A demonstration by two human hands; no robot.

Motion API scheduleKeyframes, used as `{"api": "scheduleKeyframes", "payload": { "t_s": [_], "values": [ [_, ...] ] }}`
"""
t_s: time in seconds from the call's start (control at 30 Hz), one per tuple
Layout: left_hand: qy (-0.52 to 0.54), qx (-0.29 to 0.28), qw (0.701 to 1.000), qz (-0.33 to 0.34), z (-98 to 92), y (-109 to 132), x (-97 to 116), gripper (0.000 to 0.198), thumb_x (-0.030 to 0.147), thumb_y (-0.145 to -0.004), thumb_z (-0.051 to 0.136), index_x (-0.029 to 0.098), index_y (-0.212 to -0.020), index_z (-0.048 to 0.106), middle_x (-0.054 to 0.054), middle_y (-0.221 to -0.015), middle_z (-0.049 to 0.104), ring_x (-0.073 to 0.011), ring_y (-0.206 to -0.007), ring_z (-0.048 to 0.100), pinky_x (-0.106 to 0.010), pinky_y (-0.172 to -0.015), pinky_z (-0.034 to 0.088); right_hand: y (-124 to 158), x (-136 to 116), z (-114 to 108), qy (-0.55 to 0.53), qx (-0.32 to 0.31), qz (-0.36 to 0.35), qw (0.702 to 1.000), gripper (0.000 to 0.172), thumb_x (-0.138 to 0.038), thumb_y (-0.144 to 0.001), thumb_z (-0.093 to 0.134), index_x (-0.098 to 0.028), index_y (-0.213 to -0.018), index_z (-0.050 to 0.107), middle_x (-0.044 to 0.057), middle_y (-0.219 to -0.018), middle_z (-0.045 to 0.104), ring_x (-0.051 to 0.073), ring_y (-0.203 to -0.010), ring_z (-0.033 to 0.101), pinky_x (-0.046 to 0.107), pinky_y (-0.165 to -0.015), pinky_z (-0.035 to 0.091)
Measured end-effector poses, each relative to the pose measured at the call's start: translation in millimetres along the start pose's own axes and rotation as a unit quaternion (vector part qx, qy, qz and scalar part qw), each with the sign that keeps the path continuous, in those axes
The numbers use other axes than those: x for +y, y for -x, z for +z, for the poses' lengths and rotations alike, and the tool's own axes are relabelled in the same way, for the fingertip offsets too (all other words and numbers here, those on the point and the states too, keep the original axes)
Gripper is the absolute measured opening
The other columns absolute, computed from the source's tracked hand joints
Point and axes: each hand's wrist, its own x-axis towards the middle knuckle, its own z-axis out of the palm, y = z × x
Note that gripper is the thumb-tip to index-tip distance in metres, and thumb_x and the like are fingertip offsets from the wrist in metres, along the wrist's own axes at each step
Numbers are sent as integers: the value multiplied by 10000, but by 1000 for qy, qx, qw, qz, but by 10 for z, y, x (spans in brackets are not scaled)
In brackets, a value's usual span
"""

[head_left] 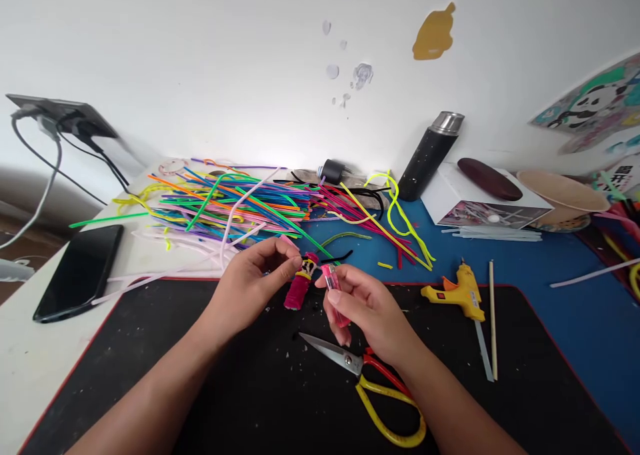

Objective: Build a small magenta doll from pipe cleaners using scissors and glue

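Note:
My left hand (255, 282) is closed, its thumb and fingertips pinching the upper left side of a small pipe-cleaner figure (299, 290). The figure is magenta with a yellow band and black markings, and it tilts over the black mat. My right hand (367, 308) grips a pink transparent lighter (336, 298), its metal top close to the figure's right side. Whether lighter and figure touch, I cannot tell; no flame shows. Just below the right hand lie scissors (349, 360) with yellow and red handles, blades pointing left.
Colourful pipe cleaners (240, 202) are heaped behind the black mat (250, 388). On the right lie a yellow glue gun (460, 292) and a thin wooden stick (493, 322). A black thermos (430, 155) stands beside a white box (460, 192). A black phone (80, 275) lies left.

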Motion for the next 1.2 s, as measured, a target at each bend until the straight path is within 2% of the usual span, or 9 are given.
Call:
{"api": "scheduleKeyframes", "payload": {
  "t_s": [0.13,0.23,0.37,0.53,0.63,0.77,0.9,1.03,1.2],
  "values": [
    [9,-2,1000,-11,6,10,2,285,463,-934,793,197,-895,700,4,-857,674,-154,-752,612,-259,-705,501,4,34,-9,-23,-16,-1,1000,263,-423,-988,745,-191,-1078,658,-40,-696,670,123,-501,673,179,-432,425],
    [5,-6,1000,-11,9,21,8,293,471,-936,792,195,-894,702,9,-842,667,-148,-735,599,-253,-691,498,-10,73,-18,-52,-18,-6,998,246,-412,-994,745,-196,-1075,659,-25,-737,694,141,-537,710,180,-426,441],
    [5,-5,1000,-3,17,29,20,293,473,-948,778,200,-882,698,13,-829,665,-143,-707,596,-253,-681,497,-31,93,-4,-77,-11,-4,997,259,-431,-996,761,-193,-1039,667,-37,-729,667,83,-471,573,178,-421,403],
    [-19,2,1000,3,44,40,45,287,469,-936,777,200,-870,701,7,-815,680,-154,-714,613,-261,-690,504,-50,117,1,-93,-12,-1,996,435,-609,-1005,740,-181,-962,673,-49,-650,571,56,-464,370,188,-423,209],
    [-44,2,999,12,51,47,57,261,447,-945,751,202,-866,705,3,-816,692,-158,-728,630,-266,-711,513,-54,133,-9,-97,-26,-14,995,539,-692,-1016,681,-159,-948,712,-44,-635,533,59,-485,298,217,-455,173],
    [-52,-5,999,8,49,58,63,243,442,-946,721,206,-889,704,-5,-827,701,-164,-715,637,-278,-698,518,-51,132,0,-88,-34,-21,995,601,-710,-1049,598,-138,-967,759,-25,-648,536,65,-494,280,242,-471,162],
    [-53,-8,999,9,42,61,49,248,448,-948,724,207,-896,703,-11,-840,705,-170,-731,638,-282,-703,519,-50,120,20,-82,-31,-1,996,580,-692,-1047,616,-139,-940,756,-25,-653,522,71,-513,298,242,-481,162],
    [-56,-11,998,13,37,57,38,253,451,-955,729,206,-896,706,-8,-826,692,-170,-741,626,-280,-712,510,-53,108,13,-93,-19,17,995,518,-670,-972,755,-162,-889,698,-56,-645,484,62,-496,318,216,-460,161],
    [-49,-13,999,2,44,65,60,268,469,-956,727,204,-926,698,-3,-820,677,-169,-729,623,-284,-703,504,-54,111,8,-76,-18,11,997,501,-671,-984,740,-197,-864,629,-91,-582,472,44,-413,251,207,-406,157]
  ]
}}
